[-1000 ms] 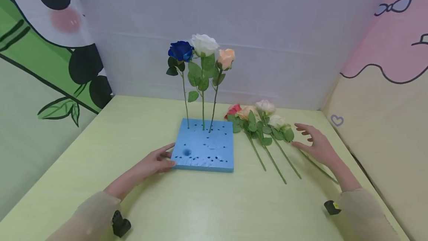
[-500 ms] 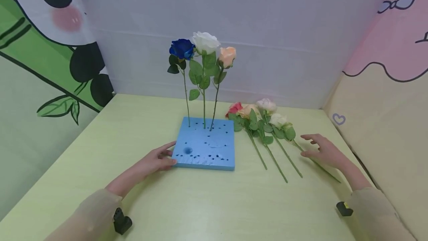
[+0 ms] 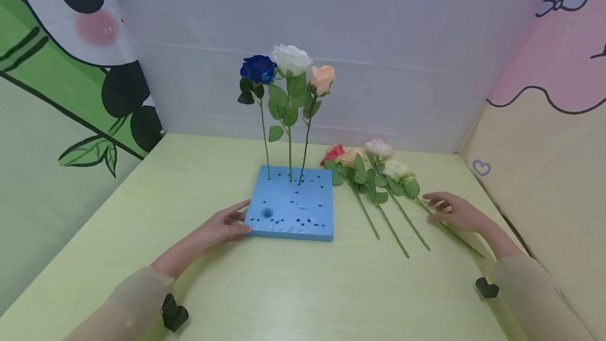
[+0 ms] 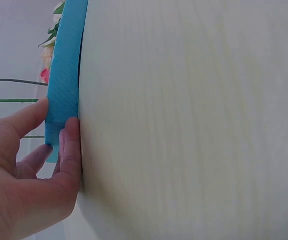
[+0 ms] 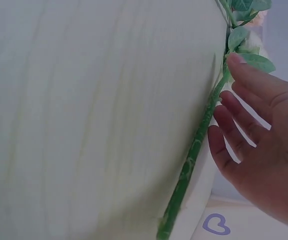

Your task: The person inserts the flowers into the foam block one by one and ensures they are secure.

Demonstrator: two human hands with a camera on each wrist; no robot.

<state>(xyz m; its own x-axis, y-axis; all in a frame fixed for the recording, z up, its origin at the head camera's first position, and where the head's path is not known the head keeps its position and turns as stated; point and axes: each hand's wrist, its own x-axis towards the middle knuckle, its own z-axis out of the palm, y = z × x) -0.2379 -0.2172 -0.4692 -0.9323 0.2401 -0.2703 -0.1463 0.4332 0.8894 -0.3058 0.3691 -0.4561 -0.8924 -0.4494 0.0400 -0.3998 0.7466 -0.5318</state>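
One green stem touches the right hand's fingers.

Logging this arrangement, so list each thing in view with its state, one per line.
foam block: flat on the table, three stems stuck in its far edge
blue rose: upright in the block
white rose: upright
peach rose: upright, leaning slightly
loose roses: lying flat on the table
left hand: fingers against the block's edge
right hand: fingers open, at the rightmost stem
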